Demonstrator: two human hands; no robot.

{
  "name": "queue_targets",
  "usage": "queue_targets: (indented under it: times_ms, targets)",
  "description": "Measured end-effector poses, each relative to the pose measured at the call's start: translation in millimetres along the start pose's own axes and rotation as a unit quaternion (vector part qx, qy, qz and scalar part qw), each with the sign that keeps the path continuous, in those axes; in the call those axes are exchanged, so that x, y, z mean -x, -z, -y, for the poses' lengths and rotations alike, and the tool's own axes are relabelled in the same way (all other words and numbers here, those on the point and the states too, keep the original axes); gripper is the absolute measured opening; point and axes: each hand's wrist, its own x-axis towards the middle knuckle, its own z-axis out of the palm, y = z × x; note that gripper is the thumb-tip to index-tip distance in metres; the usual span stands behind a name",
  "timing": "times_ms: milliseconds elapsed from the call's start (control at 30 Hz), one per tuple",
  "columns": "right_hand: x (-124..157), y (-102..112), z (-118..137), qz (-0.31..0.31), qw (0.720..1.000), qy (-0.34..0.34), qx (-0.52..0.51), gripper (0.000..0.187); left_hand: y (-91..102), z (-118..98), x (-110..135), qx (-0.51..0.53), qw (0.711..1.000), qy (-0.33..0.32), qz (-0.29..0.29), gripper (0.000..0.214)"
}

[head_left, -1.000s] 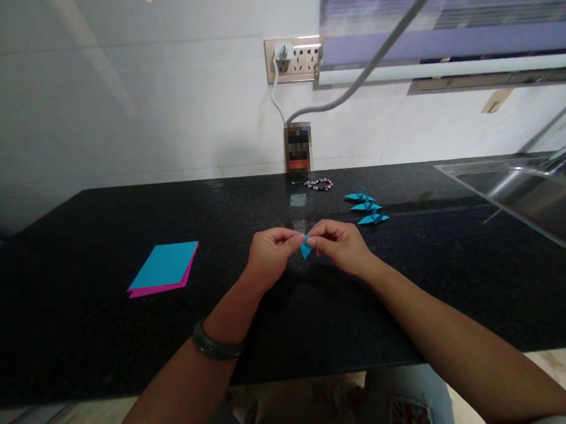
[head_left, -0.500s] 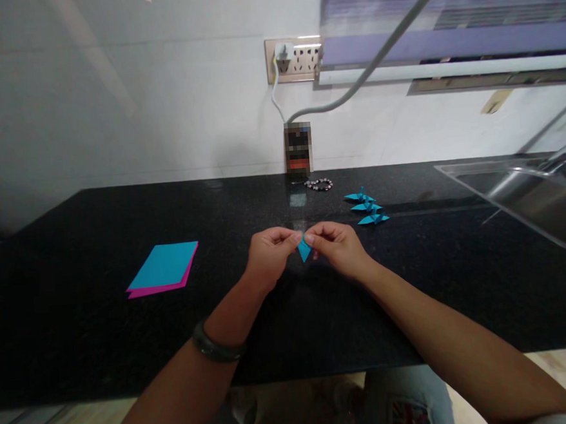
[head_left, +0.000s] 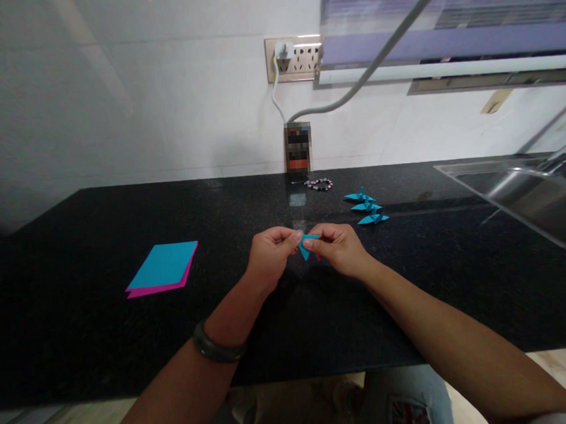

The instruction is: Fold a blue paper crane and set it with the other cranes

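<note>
A small folded piece of blue origami paper (head_left: 306, 253) is held between my two hands above the black counter, one point facing down toward me. My left hand (head_left: 272, 255) pinches its left side between thumb and fingers. My right hand (head_left: 338, 247) grips the right side, the thumb lying across the front of the paper. Fingers hide part of the folds. Beyond my right hand, three blue paper cranes (head_left: 371, 219) stand in a short row. To the left lies a stack of square paper (head_left: 163, 265), blue on top and magenta beneath.
The black countertop (head_left: 88, 342) runs up to a white wall. At the back are a beaded bracelet (head_left: 319, 185) and a blurred-out device (head_left: 298, 147) propped on the wall, cabled near a wall socket (head_left: 301, 59). A metal sink (head_left: 555, 219) is set in at the right.
My right thumb has shifted slightly down across the paper, and more of its upper right edge shows. My left hand stays in nearly the same place.
</note>
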Motion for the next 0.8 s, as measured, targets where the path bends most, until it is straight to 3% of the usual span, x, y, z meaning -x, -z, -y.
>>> queue_targets:
  times_ms: [133, 300, 433, 633, 800]
  targets:
    - [-1, 5, -3, 0.028, 1.0, 0.003, 0.014, 0.034, 1.3, 2, -1, -0.007, 1.0, 0.011, -0.009, 0.022]
    - [-1, 4, -7, -0.053, 0.997, 0.034, 0.046, 0.034, -0.1, 1, -1, 0.026, 0.998, 0.049, 0.03, 0.033]
    - [-2, 2, -8, -0.106, 0.993, 0.04, 0.041, 0.032, -0.5, 3, -1, 0.021, 0.996, 0.068, 0.046, 0.03]
    - [-5, -3, -14, -0.066, 0.988, -0.017, -0.141, 0.034, 2.0, 2, -1, 0.056, 0.99, 0.092, 0.093, 0.024]
    - [-2, -6, -13, -0.042, 0.976, -0.041, -0.211, 0.027, 1.6, -1, 1, 0.078, 0.984, 0.097, 0.13, 0.023]
